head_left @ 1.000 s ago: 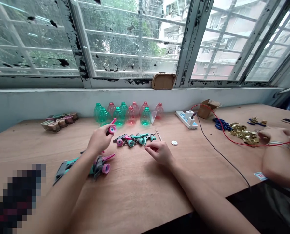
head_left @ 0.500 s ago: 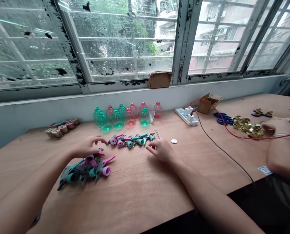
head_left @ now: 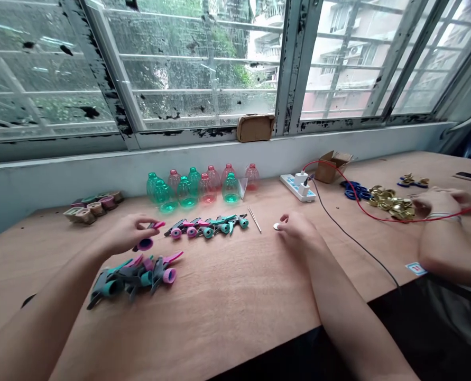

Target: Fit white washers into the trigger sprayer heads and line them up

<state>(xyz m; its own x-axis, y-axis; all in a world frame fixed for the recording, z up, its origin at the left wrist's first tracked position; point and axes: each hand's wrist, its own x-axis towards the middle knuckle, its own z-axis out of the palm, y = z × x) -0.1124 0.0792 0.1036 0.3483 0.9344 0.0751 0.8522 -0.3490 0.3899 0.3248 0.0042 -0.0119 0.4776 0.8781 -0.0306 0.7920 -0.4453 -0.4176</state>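
Your left hand [head_left: 130,233]: grip closed on one pink spray head [head_left: 145,244], held over the table [head_left: 227,296], just beyond the pile of spray heads [head_left: 136,278] and left of the row of spray heads [head_left: 207,232]; your right hand [head_left: 298,231]: fingertips at the white disc [head_left: 276,226], right of the row, you cannot tell whether the grip is closed on it; green and red bottles [head_left: 231,191]: standing behind the row

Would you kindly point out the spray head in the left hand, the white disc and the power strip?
Spray head [head_left: 145,244]: head view, on its round collar.
White disc [head_left: 276,226]: head view, on its exposed face.
Power strip [head_left: 289,183]: head view, on its top face.
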